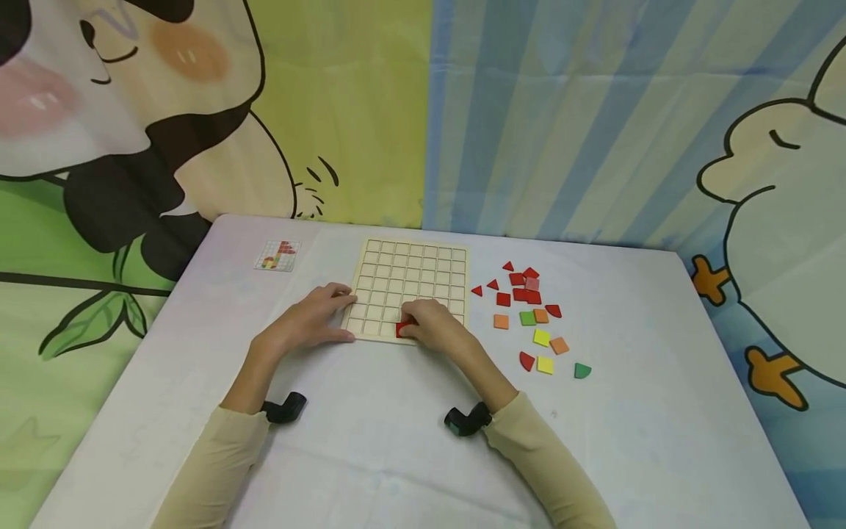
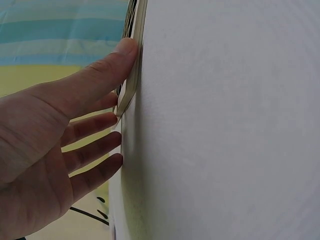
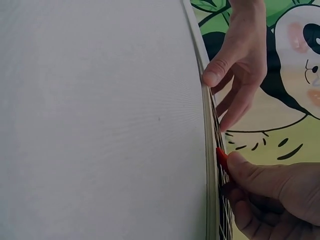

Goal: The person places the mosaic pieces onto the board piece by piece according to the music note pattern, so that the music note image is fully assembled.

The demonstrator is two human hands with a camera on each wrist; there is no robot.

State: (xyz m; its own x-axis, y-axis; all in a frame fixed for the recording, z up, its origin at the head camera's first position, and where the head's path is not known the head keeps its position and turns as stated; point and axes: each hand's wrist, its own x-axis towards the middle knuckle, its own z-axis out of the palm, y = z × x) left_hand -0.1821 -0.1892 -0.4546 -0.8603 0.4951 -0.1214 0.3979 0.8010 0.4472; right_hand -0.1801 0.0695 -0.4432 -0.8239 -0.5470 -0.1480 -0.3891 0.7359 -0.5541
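A pale wooden board (image 1: 395, 272) with a grid of square recesses lies flat on the table. My left hand (image 1: 305, 320) rests at its near left corner. In the left wrist view the thumb (image 2: 115, 62) touches the board's edge while the other fingers reach along the side, fairly straight. Between thumb and fingertips my right hand (image 1: 435, 325) pinches a red square tile (image 1: 399, 330) at the board's front row. The right wrist view shows this red tile (image 3: 223, 160) tilted against the grid, partly hidden by the thumb.
Right of the board lie scattered loose tiles: several red squares (image 1: 503, 299) and triangles (image 1: 492, 284), orange squares (image 1: 501, 322), yellow squares (image 1: 545, 365), a green square (image 1: 526, 318) and quarter-round pieces (image 1: 582, 371). A small pattern card (image 1: 278, 256) lies at the back left of the white table (image 1: 370, 441).
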